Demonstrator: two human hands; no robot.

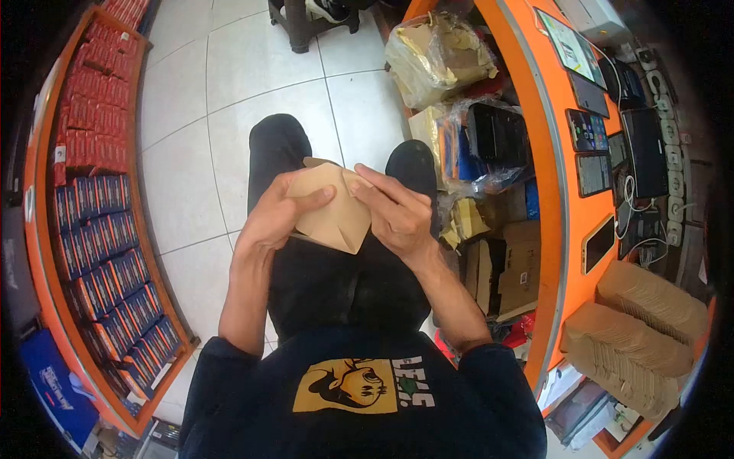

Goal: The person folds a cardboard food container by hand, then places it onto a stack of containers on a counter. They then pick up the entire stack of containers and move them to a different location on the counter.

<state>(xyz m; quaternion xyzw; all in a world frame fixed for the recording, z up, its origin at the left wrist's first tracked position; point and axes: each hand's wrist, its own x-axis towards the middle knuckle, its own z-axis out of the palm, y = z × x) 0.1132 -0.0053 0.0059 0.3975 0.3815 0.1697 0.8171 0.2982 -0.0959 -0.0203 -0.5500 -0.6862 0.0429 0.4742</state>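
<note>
Between my two hands, above my lap, is a piece of folded brown cardboard [329, 210] with creased flaps and a pointed lower corner. My left hand [279, 206] grips its left side, the thumb lying across the front face. On the upper right edge, my right hand [394, 206] pinches a flap with thumb and fingers. The fingers behind the cardboard are hidden. Stacks of similar-looking folded brown cardboard [612, 348] stand on the orange counter to my right.
Left is an orange display case [46, 306] with rows of red boxes [95, 99] and blue boxes [99, 252]. Several phones [587, 130] and cables lie on the orange counter [562, 222]. Plastic-wrapped goods [440, 61] fill the shelf below. A dark stool [302, 27] stands ahead.
</note>
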